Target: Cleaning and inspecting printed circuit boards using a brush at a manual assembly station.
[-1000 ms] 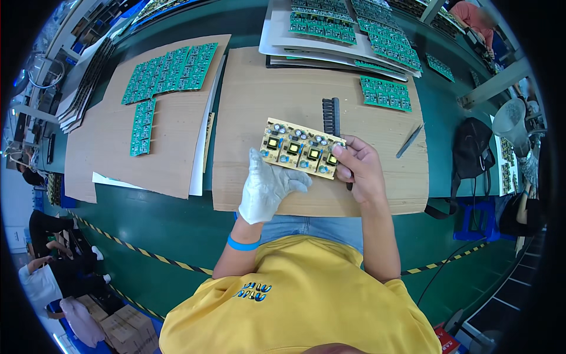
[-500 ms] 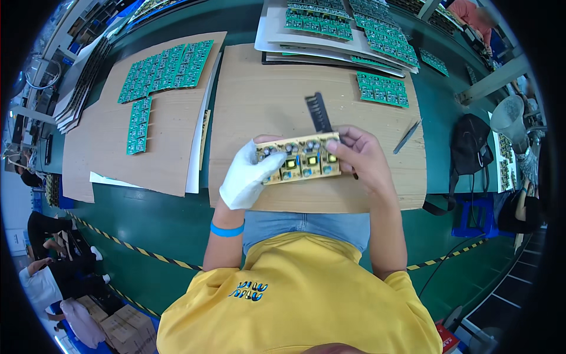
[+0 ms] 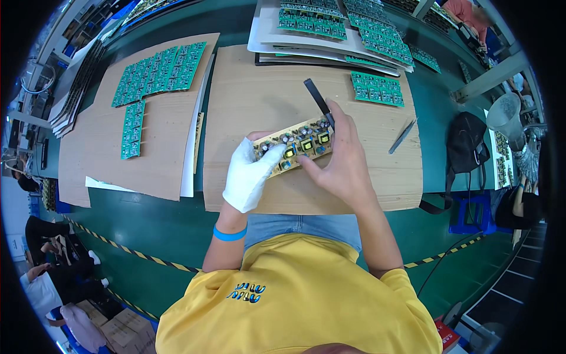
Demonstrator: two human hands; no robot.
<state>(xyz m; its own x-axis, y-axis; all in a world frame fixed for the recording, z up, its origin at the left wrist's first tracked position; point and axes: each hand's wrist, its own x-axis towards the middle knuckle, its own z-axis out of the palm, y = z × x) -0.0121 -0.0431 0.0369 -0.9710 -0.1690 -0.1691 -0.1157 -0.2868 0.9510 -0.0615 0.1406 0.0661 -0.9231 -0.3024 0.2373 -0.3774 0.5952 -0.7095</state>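
Note:
A yellow circuit board panel (image 3: 295,148) with dark and yellow parts on it is held over a brown cardboard sheet (image 3: 259,88). My left hand (image 3: 247,174), in a white glove, grips its left end. My right hand (image 3: 339,159), bare, holds the right end and lower edge. A black bar-shaped tool (image 3: 317,99) lies on the cardboard just beyond my right fingers.
Green circuit boards (image 3: 154,68) lie in rows on a cardboard sheet at the left. A small green panel (image 3: 377,88) and a grey pen-like tool (image 3: 402,135) lie at the right. Stacked trays of green boards (image 3: 330,23) stand at the back. A black bag (image 3: 466,147) hangs at the table's right edge.
The yellow panel has come nearer to my body and turned, with its left end lower. Both hands keep hold of it. The black bar now lies at a slant.

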